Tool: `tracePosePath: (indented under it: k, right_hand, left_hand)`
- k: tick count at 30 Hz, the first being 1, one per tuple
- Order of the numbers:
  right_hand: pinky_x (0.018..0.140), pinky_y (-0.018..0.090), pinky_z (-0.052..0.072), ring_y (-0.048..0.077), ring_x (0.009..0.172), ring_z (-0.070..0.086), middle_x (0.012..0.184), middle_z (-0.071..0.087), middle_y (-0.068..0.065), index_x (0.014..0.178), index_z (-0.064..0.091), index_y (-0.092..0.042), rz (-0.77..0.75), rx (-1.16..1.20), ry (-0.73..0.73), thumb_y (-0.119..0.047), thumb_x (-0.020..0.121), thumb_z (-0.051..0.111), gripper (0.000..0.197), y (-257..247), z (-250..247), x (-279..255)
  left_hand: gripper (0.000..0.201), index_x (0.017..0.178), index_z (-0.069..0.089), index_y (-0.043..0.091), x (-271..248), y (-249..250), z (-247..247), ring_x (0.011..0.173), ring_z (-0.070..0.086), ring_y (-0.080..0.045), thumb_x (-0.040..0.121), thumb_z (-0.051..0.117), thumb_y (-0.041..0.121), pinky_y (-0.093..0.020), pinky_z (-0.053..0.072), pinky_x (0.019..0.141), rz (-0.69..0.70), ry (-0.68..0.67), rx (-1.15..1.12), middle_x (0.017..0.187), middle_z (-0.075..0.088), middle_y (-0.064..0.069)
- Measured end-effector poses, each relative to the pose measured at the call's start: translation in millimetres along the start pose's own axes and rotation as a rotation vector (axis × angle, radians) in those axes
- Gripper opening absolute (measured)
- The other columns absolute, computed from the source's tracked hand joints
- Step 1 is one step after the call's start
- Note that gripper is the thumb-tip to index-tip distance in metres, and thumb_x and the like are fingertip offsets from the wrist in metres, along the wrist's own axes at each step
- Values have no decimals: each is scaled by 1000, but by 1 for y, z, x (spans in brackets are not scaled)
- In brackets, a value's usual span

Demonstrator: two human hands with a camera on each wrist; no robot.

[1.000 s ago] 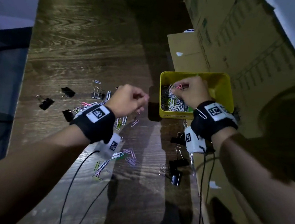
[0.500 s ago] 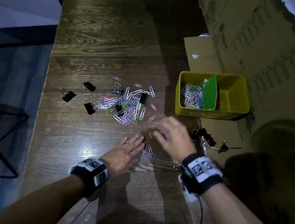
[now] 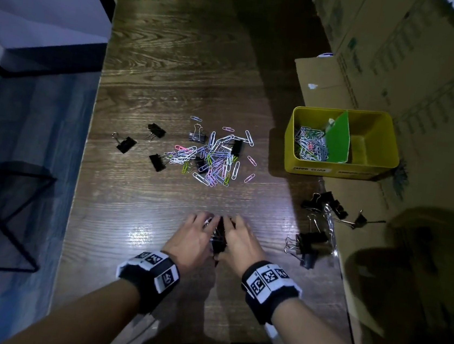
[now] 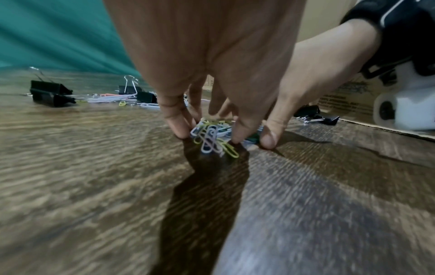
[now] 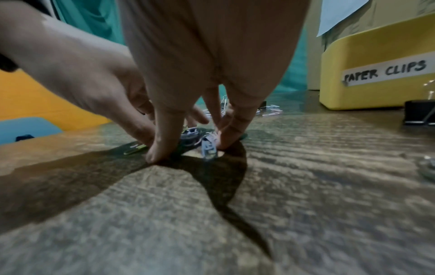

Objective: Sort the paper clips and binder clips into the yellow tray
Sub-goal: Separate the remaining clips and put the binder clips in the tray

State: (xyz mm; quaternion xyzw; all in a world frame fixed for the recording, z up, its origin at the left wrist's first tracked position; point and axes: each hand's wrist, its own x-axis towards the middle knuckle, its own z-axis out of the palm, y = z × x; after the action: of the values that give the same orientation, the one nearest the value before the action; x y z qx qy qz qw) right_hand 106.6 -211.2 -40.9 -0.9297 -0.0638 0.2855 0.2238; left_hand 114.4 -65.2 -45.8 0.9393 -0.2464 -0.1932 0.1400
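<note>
Both hands are down on the wood surface (image 3: 177, 53) near the person's edge, side by side. The left hand (image 3: 194, 238) and right hand (image 3: 239, 244) have their fingertips planted on the surface around a small bunch of paper clips (image 4: 213, 135). The grip of each is narrow: fingers extended downward, close together, pressing and corralling the small bunch between the two hands. Nothing is lifted. The left wrist view shows white, yellow-green and blue clips wedged between the left fingers (image 4: 176, 122) and the right thumb (image 4: 269, 134). The right wrist view is blurred, with clips partly visible under the fingers.

The main pile of paper clips (image 3: 213, 159) lies further out at mid surface, mixed with a few black binder clips (image 3: 157, 131) on its left side. More binder clips (image 3: 311, 243) sit to the right, near the surface edge beside cardboard.

The yellow tray (image 3: 386, 150) stands at the right, well apart from the hands. A green divider (image 3: 337, 139) splits the yellow tray. The left compartment, labelled PAPER CLIPS (image 5: 386, 71), already holds a heap of clips (image 3: 309, 147). Cardboard boxes (image 3: 403, 50) stand behind the tray.
</note>
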Motion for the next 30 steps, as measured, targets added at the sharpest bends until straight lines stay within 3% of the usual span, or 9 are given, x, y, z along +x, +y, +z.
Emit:
tracePosePath:
  k: [4, 9, 14, 17, 19, 22, 25, 27, 30]
  right_hand:
    - [92, 37, 48, 32, 108, 57, 120, 51, 13, 122, 55, -8, -42, -1, -12, -8, 77, 70, 48, 0, -11, 4]
    - [83, 35, 52, 30, 94, 65, 98, 67, 17, 106, 66, -8, -42, -71, -20, -5, 84, 62, 23, 0, -19, 3]
    - [74, 24, 48, 21, 76, 61, 94, 69, 15, 112, 68, -15, 40, 85, -32, -12, 85, 68, 27, 7, -19, 5]
    - [72, 22, 48, 16, 72, 60, 94, 71, 11, 107, 71, -16, 80, 264, -1, -15, 79, 74, 28, 18, -23, 6]
    - [78, 26, 53, 13, 75, 62, 88, 71, 4, 103, 73, -16, 97, 370, 22, -17, 75, 78, 28, 28, -29, 6]
    - [71, 23, 50, 5, 66, 57, 73, 65, -7, 98, 75, -18, 105, 501, 69, -18, 71, 82, 28, 42, -37, 1]
    - [72, 26, 53, 9, 68, 59, 74, 67, -3, 88, 75, -25, 134, 659, 125, -18, 67, 84, 24, 55, -49, -5]
    - [76, 35, 55, 11, 68, 60, 73, 70, 0, 78, 72, -33, 150, 759, 190, -17, 64, 86, 25, 61, -60, -11]
    - [73, 31, 57, 10, 67, 62, 78, 74, 3, 80, 72, -30, 134, 866, 284, -13, 64, 85, 27, 67, -86, -23]
  left_hand:
    - [48, 132, 44, 7, 6, 5, -6, 112, 47, -33, 84, 50, 10, -36, 38, 94, -29, -71, -28, 126, 45, -13]
    - [43, 126, 54, 15, 9, -3, -13, 104, 58, -30, 83, 59, 12, -33, 46, 88, -37, -122, -141, 116, 59, -12]
    - [35, 111, 68, 27, 9, -19, -13, 87, 64, -13, 79, 66, 12, -22, 46, 82, -177, -23, -344, 103, 72, 1]
    - [32, 104, 71, 18, 15, -24, -16, 53, 51, 4, 74, 76, 11, -18, 43, 63, -280, -86, -561, 76, 68, 2]
    - [34, 104, 71, 9, 19, -29, -20, 45, 47, 5, 71, 77, 1, -14, 41, 57, -357, -124, -762, 62, 62, 8]
    - [36, 106, 68, 2, 23, -37, -27, 47, 53, 2, 72, 72, -9, -11, 44, 51, -449, -156, -967, 58, 61, 10]
    - [37, 107, 66, 0, 32, -38, -40, 55, 61, -5, 72, 71, -11, -18, 51, 55, -477, -166, -1113, 63, 66, 7]
    - [34, 103, 67, 4, 42, -31, -56, 61, 64, -8, 72, 69, -11, -21, 54, 60, -457, -158, -1182, 67, 67, 5]
    - [33, 97, 68, 8, 66, -12, -86, 64, 65, -9, 72, 66, -15, -19, 55, 65, -356, -132, -1259, 70, 69, 1]
